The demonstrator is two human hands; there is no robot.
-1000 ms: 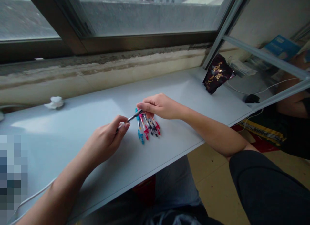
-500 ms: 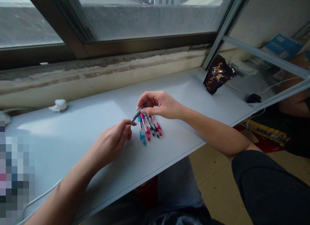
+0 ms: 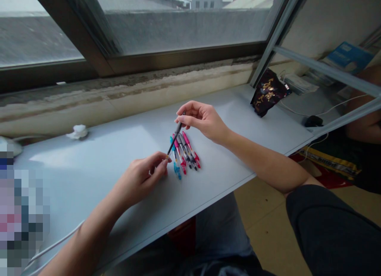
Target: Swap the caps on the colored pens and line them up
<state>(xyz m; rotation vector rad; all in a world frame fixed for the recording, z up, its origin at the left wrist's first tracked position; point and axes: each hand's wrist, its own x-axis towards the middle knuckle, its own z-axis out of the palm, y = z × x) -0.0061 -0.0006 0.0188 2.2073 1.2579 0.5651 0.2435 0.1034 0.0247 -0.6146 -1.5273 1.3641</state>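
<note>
Right grip (image 3: 204, 118) pinches upper end of dark pen (image 3: 178, 128) between thumb and fingers. Left grip (image 3: 138, 179) clasps its lower end; tip hidden by fingers. Pen slants down from right grip to left. Row of pens (image 3: 185, 150), blue, pink, grey, lies on bench (image 3: 110, 149) just right of left grip, below right one. White wad (image 3: 79, 132) beyond left grip, leftward. Dark bag (image 3: 268, 94) well right of right grip.

We see a plain study or dormitory room, we cannot tell which: a long desk (image 3: 125, 145) below a window (image 3: 190, 30), pens (image 3: 186, 138) on it, a metal frame (image 3: 327, 71) alongside.
</note>
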